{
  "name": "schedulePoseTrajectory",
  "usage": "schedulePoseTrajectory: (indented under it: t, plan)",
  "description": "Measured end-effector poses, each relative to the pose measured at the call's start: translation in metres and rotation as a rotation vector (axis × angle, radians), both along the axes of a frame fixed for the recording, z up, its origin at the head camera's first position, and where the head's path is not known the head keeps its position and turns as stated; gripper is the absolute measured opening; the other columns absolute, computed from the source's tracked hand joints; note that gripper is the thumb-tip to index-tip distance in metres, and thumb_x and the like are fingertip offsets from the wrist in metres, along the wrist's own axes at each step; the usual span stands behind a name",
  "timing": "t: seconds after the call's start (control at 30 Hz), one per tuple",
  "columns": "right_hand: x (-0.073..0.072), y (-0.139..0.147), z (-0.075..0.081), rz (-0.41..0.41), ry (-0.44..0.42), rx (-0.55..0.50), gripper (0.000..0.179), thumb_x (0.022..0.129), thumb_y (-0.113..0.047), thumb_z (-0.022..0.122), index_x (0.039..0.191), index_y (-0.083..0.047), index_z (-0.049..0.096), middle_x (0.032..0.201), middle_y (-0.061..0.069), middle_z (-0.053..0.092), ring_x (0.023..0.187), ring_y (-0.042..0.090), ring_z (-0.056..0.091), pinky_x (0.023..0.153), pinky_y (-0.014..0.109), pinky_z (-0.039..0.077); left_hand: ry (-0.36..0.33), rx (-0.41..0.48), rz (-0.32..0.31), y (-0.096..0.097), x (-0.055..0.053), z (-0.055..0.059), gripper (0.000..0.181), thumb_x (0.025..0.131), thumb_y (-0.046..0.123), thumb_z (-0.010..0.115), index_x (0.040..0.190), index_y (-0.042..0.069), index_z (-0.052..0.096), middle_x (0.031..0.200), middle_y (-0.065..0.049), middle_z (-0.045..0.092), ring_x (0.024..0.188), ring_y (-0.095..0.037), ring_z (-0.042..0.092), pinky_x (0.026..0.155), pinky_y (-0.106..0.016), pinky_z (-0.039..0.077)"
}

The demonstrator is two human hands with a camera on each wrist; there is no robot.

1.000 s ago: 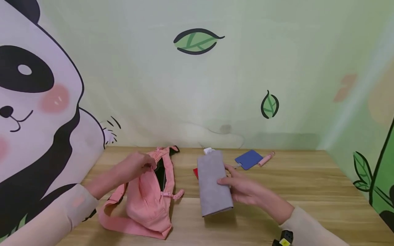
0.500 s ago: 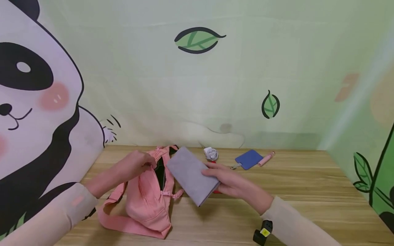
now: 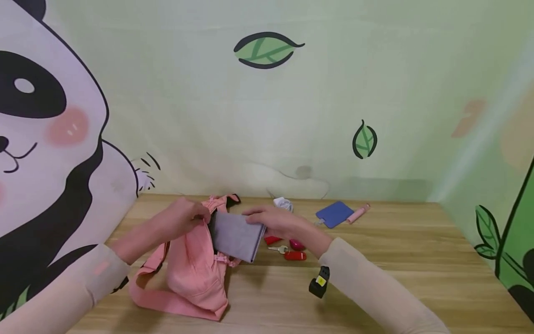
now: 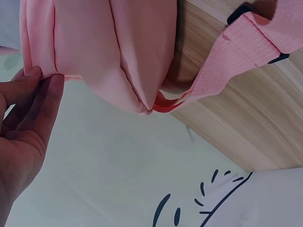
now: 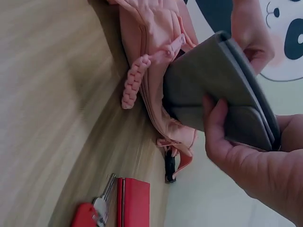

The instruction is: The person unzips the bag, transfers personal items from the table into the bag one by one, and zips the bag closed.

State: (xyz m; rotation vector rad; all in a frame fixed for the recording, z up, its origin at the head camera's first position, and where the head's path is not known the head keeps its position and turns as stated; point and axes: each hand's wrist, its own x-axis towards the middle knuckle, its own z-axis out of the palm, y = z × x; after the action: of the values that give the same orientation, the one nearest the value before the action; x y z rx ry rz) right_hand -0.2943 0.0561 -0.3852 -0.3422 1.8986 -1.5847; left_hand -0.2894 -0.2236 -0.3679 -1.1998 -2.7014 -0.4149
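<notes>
While the left hand (image 3: 183,214) pinches the rim of a soft pink fabric bag (image 3: 196,280) on the wood-grain tabletop (image 3: 417,241), the right hand (image 3: 283,225) clamps its fingers on a flat grey leather-like folding wallet (image 3: 235,236), left end within the bag's opening; presumably light, fairly stiff and not fragile, it is best held by its right edge

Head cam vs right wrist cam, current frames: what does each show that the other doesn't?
Head only: blue card holder, pink stick, white cable, leaf prints.

Right wrist only: the flap on the gray wallet, and the braided pull at full length.

Both: bag, gray wallet partly in its opening, left hand gripping the bag's edge, right hand holding the wallet, key, panda print.
</notes>
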Motion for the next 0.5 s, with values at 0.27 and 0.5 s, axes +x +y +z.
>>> schedulePoseTrajectory:
  t: [0.27, 0.5]
  plan:
    - [-0.02, -0.038, -0.009, -0.019, -0.014, -0.052, 0.04, 0.107, -0.003, 0.042, 0.146, 0.008, 0.046, 0.135, 0.023, 0.059, 0.112, 0.025, 0.063, 0.097, 0.042, 0.053, 0.01, 0.021, -0.028, 0.001, 0.001, -0.003, 0.02, 0.084, -0.014, 0.072, 0.085, 0.006, 0.074, 0.083, 0.0, 0.071, 0.076, -0.013, 0.066, 0.066, -0.031, 0.057]
    - [-0.028, -0.068, -0.015, -0.083, 0.101, -0.034, 0.043, 0.105, 0.001, 0.04, 0.146, 0.012, 0.042, 0.141, 0.03, 0.049, 0.098, 0.022, 0.061, 0.083, 0.03, 0.053, 0.013, 0.053, -0.063, 0.01, -0.002, -0.003, 0.022, 0.084, -0.014, 0.072, 0.087, 0.008, 0.072, 0.084, 0.001, 0.07, 0.075, -0.013, 0.063, 0.066, -0.029, 0.055]
